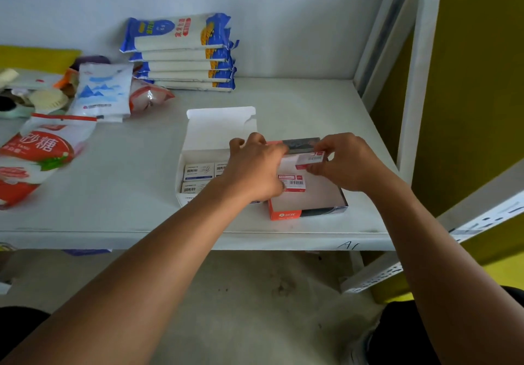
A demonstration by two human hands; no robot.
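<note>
An open white carton (208, 132) with its lid flipped back sits mid-shelf and holds several small blue-and-white paperclip boxes (198, 171). Right of it stands an open orange and black carton (309, 208). Inside it lies a small red-and-white box (293, 181). My right hand (347, 163) pinches another small red-and-white box (310, 160) above this carton. My left hand (255, 167) reaches across both cartons, fingers curled at the orange carton's far left edge; what it holds is hidden.
A stack of blue-and-white noodle packs (181, 53) lies at the back. Bags of sugar (39, 155) and salt (103, 91) plus assorted clutter fill the left. The white shelf (127, 194) ends at an upright post (416, 81) on the right.
</note>
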